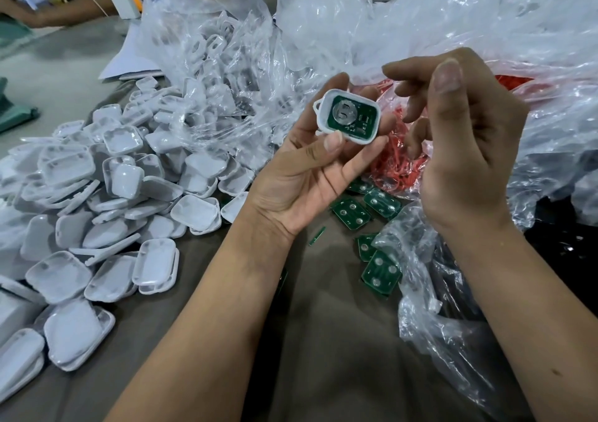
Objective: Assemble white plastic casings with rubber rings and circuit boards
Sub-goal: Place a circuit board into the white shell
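my left hand (301, 175) raised over table, thumb and fingers gripping white casing (348, 118) by its rim; green circuit board (351, 116) seated inside, facing me; my right hand (459, 136) just beside casing on right, not touching it, fingers loosely curled, holding nothing; red rubber rings (394, 162) in clear bag behind hands; loose circuit boards (382, 267) on table below; heap of casings (113, 201) at left

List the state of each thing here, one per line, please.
Casing: held by left hand, open side up, board seated inside.
Right hand: raised, empty, fingers loosely curled.
Loose boards: lying on table.
Red rings: in bag.
Casing pile: heaped, unassembled.
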Tool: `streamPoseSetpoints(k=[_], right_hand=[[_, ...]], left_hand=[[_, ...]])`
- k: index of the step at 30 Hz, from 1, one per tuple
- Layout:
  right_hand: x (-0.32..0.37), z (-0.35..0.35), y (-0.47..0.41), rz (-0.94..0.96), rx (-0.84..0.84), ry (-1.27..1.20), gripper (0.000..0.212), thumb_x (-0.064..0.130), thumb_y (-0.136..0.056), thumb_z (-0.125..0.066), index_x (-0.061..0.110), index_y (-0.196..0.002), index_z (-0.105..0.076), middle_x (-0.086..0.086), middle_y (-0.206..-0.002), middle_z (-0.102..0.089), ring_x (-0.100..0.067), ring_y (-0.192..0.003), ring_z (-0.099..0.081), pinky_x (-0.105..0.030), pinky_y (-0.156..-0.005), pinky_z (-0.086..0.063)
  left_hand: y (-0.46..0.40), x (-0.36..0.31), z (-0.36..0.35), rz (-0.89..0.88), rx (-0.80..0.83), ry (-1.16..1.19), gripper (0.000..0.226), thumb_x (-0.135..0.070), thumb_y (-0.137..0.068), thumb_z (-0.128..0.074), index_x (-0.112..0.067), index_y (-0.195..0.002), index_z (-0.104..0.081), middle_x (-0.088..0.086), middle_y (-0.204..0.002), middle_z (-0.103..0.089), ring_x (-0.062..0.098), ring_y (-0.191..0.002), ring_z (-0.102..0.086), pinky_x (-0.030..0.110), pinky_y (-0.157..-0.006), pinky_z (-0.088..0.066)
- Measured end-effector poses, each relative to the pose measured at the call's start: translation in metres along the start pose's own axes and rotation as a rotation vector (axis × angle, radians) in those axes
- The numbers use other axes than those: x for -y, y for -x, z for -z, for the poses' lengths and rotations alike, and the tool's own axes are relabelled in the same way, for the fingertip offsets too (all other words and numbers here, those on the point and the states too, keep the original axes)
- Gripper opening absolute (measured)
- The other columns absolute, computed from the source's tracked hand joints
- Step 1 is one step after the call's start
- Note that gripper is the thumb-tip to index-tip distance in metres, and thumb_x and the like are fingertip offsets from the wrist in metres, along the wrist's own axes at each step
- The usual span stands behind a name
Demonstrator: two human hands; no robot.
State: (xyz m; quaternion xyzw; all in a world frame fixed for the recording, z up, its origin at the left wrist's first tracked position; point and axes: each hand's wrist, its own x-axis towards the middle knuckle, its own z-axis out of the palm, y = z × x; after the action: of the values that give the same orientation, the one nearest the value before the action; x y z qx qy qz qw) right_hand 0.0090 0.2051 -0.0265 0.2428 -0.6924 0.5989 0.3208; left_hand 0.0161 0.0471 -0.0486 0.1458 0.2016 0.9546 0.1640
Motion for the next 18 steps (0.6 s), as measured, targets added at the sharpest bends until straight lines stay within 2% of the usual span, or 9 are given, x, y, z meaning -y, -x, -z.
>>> streamPoseSetpoints(k=[3, 6, 11, 16, 18], right_hand=[[0.0001, 0.0001, -0.0004, -0.007, 0.006, -0.001, 0.033, 0.022, -0.108, -0.041, 0.009, -0.11, -0.072, -0.008, -0.09, -0.063, -0.024, -0.082, -0.058, -0.044, -0.07, -0.045], [-0.0002, 0.0001, -0.0006, -0.011, 0.008, 0.008, 0.033, 0.021, -0.108, -0.041, 0.009, -0.11, -0.072, -0.005, -0.091, -0.063, -0.021, -0.081, -0.058, -0.044, -0.069, -0.045], [-0.0015, 0.0005, -0.0008, -0.023, 0.008, 0.012, 0.034, 0.022, -0.108, -0.041, 0.008, -0.109, -0.072, -0.01, -0.09, -0.065, -0.023, -0.08, -0.058, -0.044, -0.069, -0.045], [-0.0018, 0.0006, -0.0002, -0.025, 0.028, 0.043, 0.032, 0.023, -0.109, -0.042, 0.012, -0.109, -0.072, -0.008, -0.092, -0.065, -0.014, -0.082, -0.056, -0.039, -0.072, -0.044], [-0.0007, 0.0003, 0.0003, 0.006, 0.048, 0.087, 0.031, 0.024, -0.109, -0.043, 0.014, -0.109, -0.072, -0.008, -0.096, -0.062, -0.009, -0.084, -0.055, -0.032, -0.074, -0.042]], left_hand=[[-0.0001, -0.0001, -0.0024, -0.017, -0.018, -0.003, 0.057, 0.023, -0.062, -0.08, -0.003, -0.112, -0.073, 0.026, -0.123, -0.065, 0.048, -0.103, -0.069, 0.049, -0.085, -0.062], [0.0002, 0.0004, -0.0041, -0.027, -0.042, -0.005, 0.056, 0.024, -0.061, -0.079, -0.002, -0.111, -0.074, 0.027, -0.121, -0.066, 0.049, -0.102, -0.069, 0.05, -0.087, -0.061], [0.0008, 0.0005, -0.0041, -0.034, -0.059, -0.005, 0.055, 0.024, -0.061, -0.078, 0.0, -0.111, -0.073, 0.028, -0.119, -0.067, 0.05, -0.102, -0.069, 0.051, -0.087, -0.061], [-0.0001, -0.0007, -0.0058, -0.038, -0.099, 0.026, 0.055, 0.019, -0.062, -0.082, 0.003, -0.114, -0.07, 0.032, -0.118, -0.065, 0.051, -0.099, -0.07, 0.05, -0.086, -0.062], [-0.0008, -0.0015, -0.0062, -0.044, -0.119, 0.043, 0.055, 0.019, -0.066, -0.08, 0.005, -0.117, -0.068, 0.034, -0.125, -0.061, 0.051, -0.1, -0.07, 0.049, -0.089, -0.061]])
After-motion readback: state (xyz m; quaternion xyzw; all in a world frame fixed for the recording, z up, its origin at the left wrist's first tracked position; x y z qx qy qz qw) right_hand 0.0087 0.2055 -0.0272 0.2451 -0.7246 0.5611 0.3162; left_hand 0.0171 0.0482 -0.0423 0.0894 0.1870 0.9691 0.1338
